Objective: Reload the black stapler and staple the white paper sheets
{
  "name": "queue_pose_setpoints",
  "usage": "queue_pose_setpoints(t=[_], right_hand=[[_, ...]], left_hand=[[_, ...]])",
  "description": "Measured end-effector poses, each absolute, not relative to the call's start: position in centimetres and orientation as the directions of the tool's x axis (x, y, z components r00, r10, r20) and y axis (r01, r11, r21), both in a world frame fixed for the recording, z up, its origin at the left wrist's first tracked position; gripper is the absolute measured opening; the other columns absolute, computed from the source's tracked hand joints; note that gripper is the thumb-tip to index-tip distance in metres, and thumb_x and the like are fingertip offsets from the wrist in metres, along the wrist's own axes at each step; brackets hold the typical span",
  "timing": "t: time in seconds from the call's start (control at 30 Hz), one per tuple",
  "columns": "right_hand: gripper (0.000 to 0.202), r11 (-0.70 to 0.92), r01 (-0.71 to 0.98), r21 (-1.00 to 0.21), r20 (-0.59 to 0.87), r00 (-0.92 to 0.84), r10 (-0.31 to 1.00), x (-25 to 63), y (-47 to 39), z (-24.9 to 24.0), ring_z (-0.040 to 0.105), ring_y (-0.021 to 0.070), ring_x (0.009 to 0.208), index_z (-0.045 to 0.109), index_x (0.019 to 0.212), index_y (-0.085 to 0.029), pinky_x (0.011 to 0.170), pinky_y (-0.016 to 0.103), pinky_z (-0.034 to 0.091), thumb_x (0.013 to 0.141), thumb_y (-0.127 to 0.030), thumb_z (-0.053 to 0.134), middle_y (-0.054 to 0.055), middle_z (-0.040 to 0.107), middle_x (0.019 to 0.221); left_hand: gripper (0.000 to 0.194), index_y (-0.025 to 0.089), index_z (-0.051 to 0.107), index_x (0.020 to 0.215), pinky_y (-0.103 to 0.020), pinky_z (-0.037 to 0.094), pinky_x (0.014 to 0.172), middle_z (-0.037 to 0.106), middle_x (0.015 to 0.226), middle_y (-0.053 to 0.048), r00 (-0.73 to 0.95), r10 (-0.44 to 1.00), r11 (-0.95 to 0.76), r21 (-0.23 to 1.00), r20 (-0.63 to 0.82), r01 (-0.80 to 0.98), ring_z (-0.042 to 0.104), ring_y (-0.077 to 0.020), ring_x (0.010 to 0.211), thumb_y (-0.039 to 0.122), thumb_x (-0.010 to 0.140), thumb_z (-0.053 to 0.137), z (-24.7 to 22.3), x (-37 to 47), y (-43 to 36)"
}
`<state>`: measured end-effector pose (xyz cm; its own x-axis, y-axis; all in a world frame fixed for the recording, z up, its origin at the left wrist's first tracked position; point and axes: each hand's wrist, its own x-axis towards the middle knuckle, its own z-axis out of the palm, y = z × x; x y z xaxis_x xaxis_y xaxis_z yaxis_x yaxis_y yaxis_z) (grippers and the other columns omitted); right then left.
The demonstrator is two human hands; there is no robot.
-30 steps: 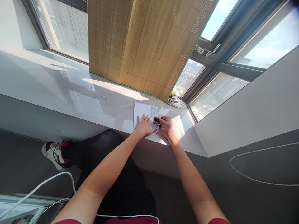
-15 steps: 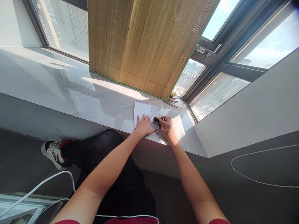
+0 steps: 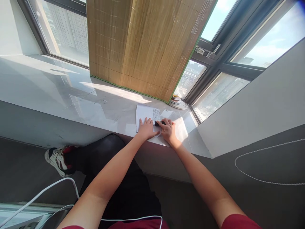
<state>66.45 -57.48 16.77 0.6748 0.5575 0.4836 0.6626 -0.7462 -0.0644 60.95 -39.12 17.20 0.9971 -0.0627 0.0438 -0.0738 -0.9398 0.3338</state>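
A white paper sheet or booklet (image 3: 143, 112) lies on the pale windowsill (image 3: 111, 111), with a densely printed patch on its right part. My left hand (image 3: 145, 128) rests flat on its lower part, fingers spread, holding nothing. At the paper's right edge, my right hand (image 3: 168, 130) is closed around a small black object (image 3: 157, 123), which looks like a stapler. Its front end is over the paper; the rest is hidden under my fingers. A small white piece (image 3: 166, 113) with a dark mark lies just beyond my right hand.
A bamboo blind (image 3: 143, 47) hangs over the sill's far side. Stacked round plates or discs (image 3: 177, 103) stand in the right corner by the window frame. White cables (image 3: 47, 187) run at lower left, near my leg and shoe (image 3: 58, 160). A cord loop (image 3: 252, 178) hangs at right.
My right hand has flattened slightly over the black object, covering more of it. My left hand stays on the paper. The whole view has shifted a little.
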Motion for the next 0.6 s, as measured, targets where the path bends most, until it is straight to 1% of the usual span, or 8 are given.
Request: queue_pose_setpoints(t=[0.07,0.13,0.2,0.27,0.33,0.47,0.53,0.6], right_hand=[[0.053,-0.739,0.666,-0.108,0.481,0.685,0.547,66.5,-57.6,16.7,0.053,0.0273,0.113,0.075,0.135,-0.036,0.098,0.043,0.036,0.096,-0.011,0.050,0.008,0.065,0.125],[0.052,-0.716,0.663,-0.219,0.495,0.708,0.503,66.6,-57.9,16.6,0.055,0.0274,0.112,0.072,0.141,-0.033,0.098,0.043,0.041,0.098,-0.017,0.048,0.009,0.065,0.125],[0.056,-0.676,0.647,-0.353,0.507,0.740,0.442,67.0,-58.2,16.3,0.058,0.0275,0.110,0.066,0.148,-0.030,0.097,0.043,0.046,0.095,-0.020,0.049,0.011,0.065,0.122],[0.060,-0.653,0.605,-0.454,0.512,0.778,0.364,67.4,-58.5,16.0,0.062,0.0280,0.106,0.065,0.148,-0.027,0.095,0.044,0.050,0.089,-0.020,0.051,0.011,0.066,0.115],[0.057,-0.668,0.531,-0.521,0.513,0.820,0.252,67.7,-58.8,15.7,0.065,0.0289,0.102,0.068,0.140,-0.024,0.093,0.045,0.052,0.086,-0.021,0.054,0.013,0.069,0.111],[0.036,-0.702,0.306,-0.642,0.452,0.892,-0.025,68.1,-59.4,15.7,0.069,0.0296,0.097,0.073,0.113,-0.021,0.090,0.044,0.054,0.082,-0.032,0.058,0.012,0.074,0.104],[0.025,-0.701,0.234,-0.673,0.408,0.909,-0.089,68.0,-59.5,16.0,0.070,0.0294,0.090,0.072,0.100,-0.023,0.084,0.042,0.054,0.081,-0.034,0.059,0.010,0.075,0.095],[0.019,-0.690,0.212,-0.692,0.395,0.911,-0.116,67.7,-59.2,16.5,0.070,0.0292,0.086,0.071,0.093,-0.024,0.079,0.041,0.053,0.080,-0.033,0.061,0.009,0.076,0.089]], left_hand=[[0.095,0.017,0.035,0.169,-0.068,0.007,0.131,0.027,0.178,-0.015,0.997,-0.055,-0.941,0.331,0.060,-0.072,0.014,-0.0426,0.166,0.077,0.096,0.043,17.2,60.9,-39.1],[0.094,0.018,0.037,0.169,-0.068,0.008,0.131,0.030,0.177,-0.015,0.996,-0.049,-0.943,0.326,0.075,-0.071,0.016,-0.0427,0.165,0.077,0.096,0.044,17.2,60.8,-39.0],[0.093,0.018,0.038,0.168,-0.068,0.009,0.131,0.031,0.176,-0.015,0.995,-0.056,-0.946,0.313,0.088,-0.081,0.017,-0.0425,0.165,0.077,0.096,0.043,17.1,60.8,-38.9],[0.093,0.016,0.038,0.168,-0.068,0.010,0.131,0.032,0.176,-0.015,0.993,-0.066,-0.949,0.301,0.096,-0.092,0.018,-0.0426,0.165,0.076,0.097,0.042,16.9,60.8,-38.8],[0.093,0.015,0.038,0.168,-0.069,0.009,0.131,0.031,0.176,-0.016,0.993,-0.069,-0.951,0.294,0.097,-0.095,0.017,-0.0426,0.165,0.076,0.097,0.041,16.8,60.9,-38.8],[0.090,0.014,0.040,0.166,-0.071,0.008,0.131,0.029,0.176,-0.017,0.994,-0.063,-0.949,0.302,0.094,-0.088,0.018,-0.0418,0.165,0.073,0.099,0.044,16.6,60.9,-38.8],[0.086,0.015,0.044,0.164,-0.071,0.009,0.130,0.032,0.175,-0.018,0.993,-0.065,-0.942,0.322,0.102,-0.094,0.020,-0.0415,0.164,0.071,0.098,0.049,16.6,60.9,-38.8],[0.078,0.016,0.051,0.157,-0.069,0.015,0.130,0.038,0.172,-0.019,0.989,-0.052,-0.924,0.368,0.138,-0.100,0.026,-0.0412,0.162,0.066,0.097,0.058,16.8,60.9,-38.8]])
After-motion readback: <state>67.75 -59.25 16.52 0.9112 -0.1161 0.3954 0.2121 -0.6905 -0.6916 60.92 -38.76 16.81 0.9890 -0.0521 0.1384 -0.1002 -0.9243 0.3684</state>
